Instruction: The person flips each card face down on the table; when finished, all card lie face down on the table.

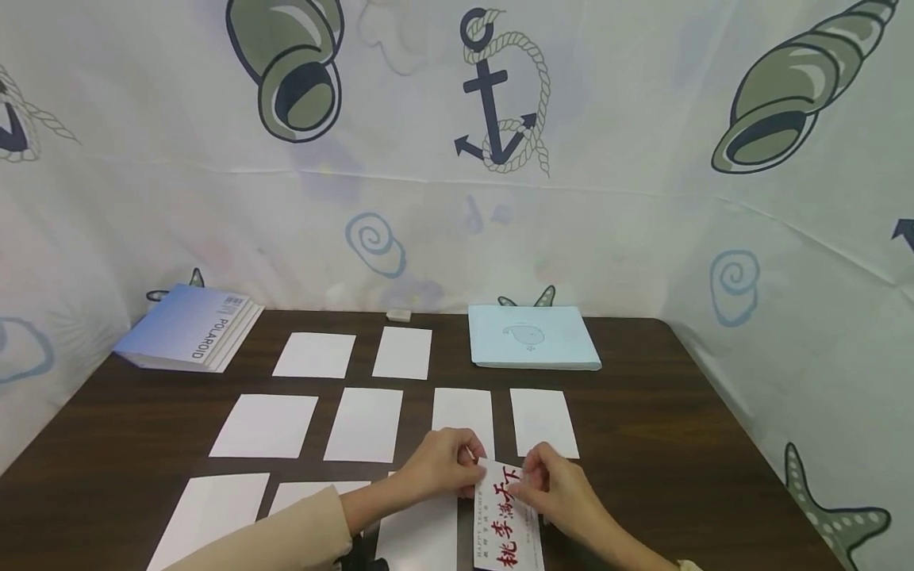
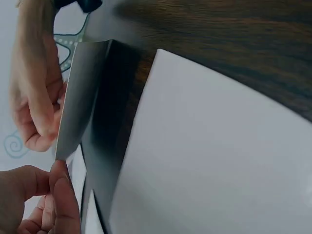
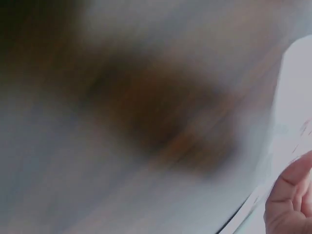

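A white card with red Chinese characters (image 1: 508, 519) is held just above the dark table near its front edge. My left hand (image 1: 446, 465) pinches the card's far left corner. My right hand (image 1: 553, 485) pinches its far right edge. In the left wrist view the card (image 2: 80, 97) shows its dark underside, tilted up, with my left fingers (image 2: 61, 195) at its near corner and my right hand (image 2: 36, 92) on the far edge. The right wrist view is badly blurred; only a fingertip (image 3: 292, 195) and a pale card edge (image 3: 297, 97) show.
Several blank white cards (image 1: 363, 424) lie in rows on the brown table (image 1: 678, 444). A blue Polaroid booklet (image 1: 189, 327) sits back left, a light blue booklet (image 1: 531, 337) back centre, a small eraser (image 1: 398, 315) at the rear edge. Printed cloth walls enclose the table.
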The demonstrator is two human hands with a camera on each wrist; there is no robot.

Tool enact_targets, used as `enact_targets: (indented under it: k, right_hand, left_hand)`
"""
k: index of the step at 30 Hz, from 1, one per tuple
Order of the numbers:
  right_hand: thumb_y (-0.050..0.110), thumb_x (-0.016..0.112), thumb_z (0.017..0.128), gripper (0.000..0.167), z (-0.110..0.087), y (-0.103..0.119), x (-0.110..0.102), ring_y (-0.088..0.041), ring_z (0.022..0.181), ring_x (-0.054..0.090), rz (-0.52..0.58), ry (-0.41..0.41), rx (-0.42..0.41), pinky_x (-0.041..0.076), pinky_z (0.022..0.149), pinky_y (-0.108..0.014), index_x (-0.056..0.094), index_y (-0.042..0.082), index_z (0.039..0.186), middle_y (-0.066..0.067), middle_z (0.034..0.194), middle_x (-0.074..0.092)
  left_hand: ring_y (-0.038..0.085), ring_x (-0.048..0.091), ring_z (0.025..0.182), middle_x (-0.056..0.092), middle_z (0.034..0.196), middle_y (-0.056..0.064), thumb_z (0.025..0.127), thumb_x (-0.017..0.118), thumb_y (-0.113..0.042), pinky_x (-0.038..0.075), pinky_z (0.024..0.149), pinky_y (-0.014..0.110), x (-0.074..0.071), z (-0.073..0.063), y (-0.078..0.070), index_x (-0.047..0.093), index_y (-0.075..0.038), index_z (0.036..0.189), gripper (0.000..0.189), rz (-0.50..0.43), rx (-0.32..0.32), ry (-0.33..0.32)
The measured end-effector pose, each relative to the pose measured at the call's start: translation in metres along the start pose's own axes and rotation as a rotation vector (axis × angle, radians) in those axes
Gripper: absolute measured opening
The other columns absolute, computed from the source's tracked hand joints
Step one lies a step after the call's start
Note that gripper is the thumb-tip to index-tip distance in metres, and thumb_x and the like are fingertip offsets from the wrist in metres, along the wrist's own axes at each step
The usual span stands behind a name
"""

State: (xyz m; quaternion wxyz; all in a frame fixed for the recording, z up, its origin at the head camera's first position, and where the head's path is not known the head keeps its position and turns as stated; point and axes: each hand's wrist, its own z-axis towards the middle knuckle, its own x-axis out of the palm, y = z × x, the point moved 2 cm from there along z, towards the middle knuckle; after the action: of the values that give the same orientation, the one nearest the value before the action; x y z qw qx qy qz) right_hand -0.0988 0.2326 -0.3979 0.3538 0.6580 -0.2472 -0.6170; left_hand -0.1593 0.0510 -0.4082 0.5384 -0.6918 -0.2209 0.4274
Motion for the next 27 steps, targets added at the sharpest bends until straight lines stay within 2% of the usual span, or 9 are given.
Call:
enact_targets:
  k: [3, 6, 11, 15, 18, 21, 24, 27]
  right_hand:
    - [0.026, 0.077, 0.077, 0.034, -0.007, 0.013, 0.012, 0.002, 0.053, 0.043, 0.083, 0.111, 0.011, 0.037, 0.044, -0.018, 0.05, 0.007, 0.086, 0.006, 0.065, 0.046]
    - [0.033, 0.075, 0.077, 0.037, -0.011, 0.021, 0.02, 0.001, 0.054, 0.042, 0.113, 0.164, 0.055, 0.035, 0.045, -0.017, 0.049, 0.008, 0.087, 0.006, 0.065, 0.045]
    - [0.019, 0.066, 0.08, 0.023, -0.014, 0.026, 0.021, -0.001, 0.059, 0.048, 0.18, 0.169, 0.082, 0.041, 0.05, -0.018, 0.051, 0.005, 0.089, 0.003, 0.069, 0.051]
    - [0.009, 0.059, 0.082, 0.016, -0.016, 0.028, 0.014, -0.002, 0.062, 0.052, 0.284, 0.184, 0.093, 0.046, 0.051, -0.018, 0.052, 0.0, 0.092, 0.001, 0.073, 0.054]
    - [0.004, 0.057, 0.084, 0.017, -0.017, 0.029, 0.006, -0.003, 0.061, 0.054, 0.376, 0.173, 0.108, 0.049, 0.051, -0.02, 0.05, -0.006, 0.096, -0.001, 0.074, 0.054]
    - [0.002, 0.055, 0.086, 0.02, -0.017, 0.029, -0.002, -0.004, 0.061, 0.054, 0.441, 0.132, 0.135, 0.05, 0.053, -0.021, 0.049, -0.01, 0.101, -0.002, 0.075, 0.054]
    - [0.001, 0.055, 0.086, 0.021, -0.017, 0.026, -0.008, -0.005, 0.062, 0.053, 0.444, 0.061, 0.164, 0.048, 0.054, -0.021, 0.049, -0.011, 0.103, -0.003, 0.076, 0.053]
    - [-0.001, 0.057, 0.085, 0.022, -0.018, 0.023, -0.011, -0.006, 0.062, 0.052, 0.426, -0.023, 0.206, 0.046, 0.054, -0.02, 0.05, -0.01, 0.104, -0.004, 0.077, 0.053]
  left_hand:
    - [0.005, 0.058, 0.045, 0.06, 0.058, 0.0, 0.075, 0.063, 0.003, 0.052, 0.046, 0.025, -0.001, 0.0, -0.006, 0.061, -0.001, 0.083, 0.009, -0.017, -0.017, 0.009]
    - [0.006, 0.059, 0.047, 0.061, 0.06, 0.002, 0.075, 0.061, 0.003, 0.053, 0.047, 0.026, -0.001, 0.0, -0.013, 0.062, 0.0, 0.085, 0.01, -0.075, -0.048, 0.028]
    - [0.009, 0.063, 0.053, 0.065, 0.066, 0.005, 0.083, 0.062, -0.005, 0.055, 0.052, 0.027, 0.0, -0.005, -0.02, 0.062, 0.003, 0.089, 0.009, -0.201, -0.096, 0.067]
    - [0.013, 0.066, 0.062, 0.068, 0.074, 0.007, 0.092, 0.058, -0.014, 0.056, 0.058, 0.028, 0.002, -0.012, -0.019, 0.064, 0.004, 0.093, 0.02, -0.276, -0.124, 0.124]
    - [0.018, 0.069, 0.074, 0.07, 0.09, 0.01, 0.096, 0.054, -0.02, 0.057, 0.063, 0.03, 0.005, -0.017, -0.016, 0.065, 0.004, 0.104, 0.027, -0.324, -0.158, 0.184]
    - [0.023, 0.069, 0.083, 0.068, 0.103, 0.013, 0.095, 0.056, -0.021, 0.057, 0.066, 0.033, 0.008, -0.022, -0.012, 0.061, 0.001, 0.118, 0.033, -0.333, -0.188, 0.212]
    - [0.023, 0.068, 0.082, 0.068, 0.106, 0.015, 0.09, 0.063, -0.017, 0.057, 0.065, 0.035, 0.011, -0.026, -0.006, 0.056, 0.003, 0.125, 0.041, -0.317, -0.189, 0.179]
    - [0.02, 0.067, 0.078, 0.068, 0.101, 0.015, 0.084, 0.07, -0.012, 0.057, 0.064, 0.034, 0.012, -0.027, 0.0, 0.056, 0.006, 0.122, 0.044, -0.316, -0.166, 0.099]
